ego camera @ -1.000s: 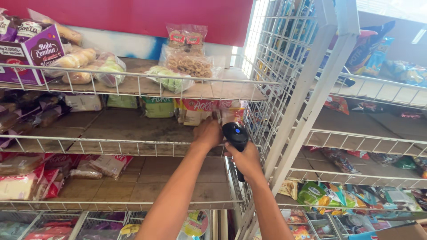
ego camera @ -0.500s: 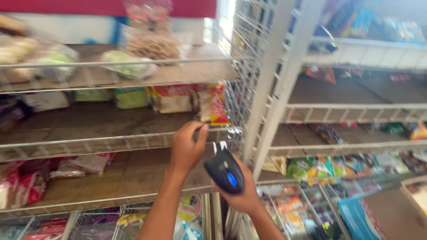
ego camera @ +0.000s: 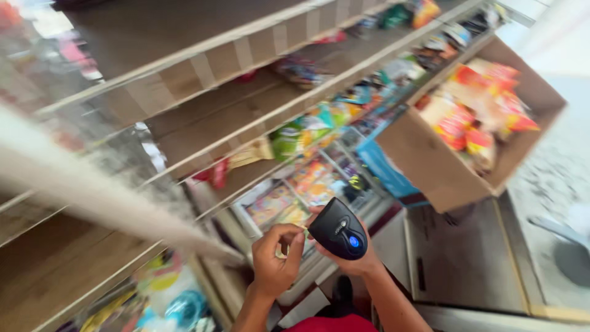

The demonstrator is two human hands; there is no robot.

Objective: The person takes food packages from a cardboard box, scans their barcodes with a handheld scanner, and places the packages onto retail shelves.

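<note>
Head view: right hand (ego camera: pixel 353 261) wraps a black barcode scanner (ego camera: pixel 338 228), head tilted up toward the snack shelves (ego camera: pixel 258 123); left hand (ego camera: pixel 275 261) curled loosely, empty, just beside it; cardboard box (ego camera: pixel 430 166) of snack packets sits right.

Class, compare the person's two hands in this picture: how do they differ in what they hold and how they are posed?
The right hand grips a black handheld scanner; the left hand holds no tool that shows. The left hand's fingers curl loosely inward, while the right hand's wrap under the scanner. Both are bare and raised close together before the snack shelves.
</note>
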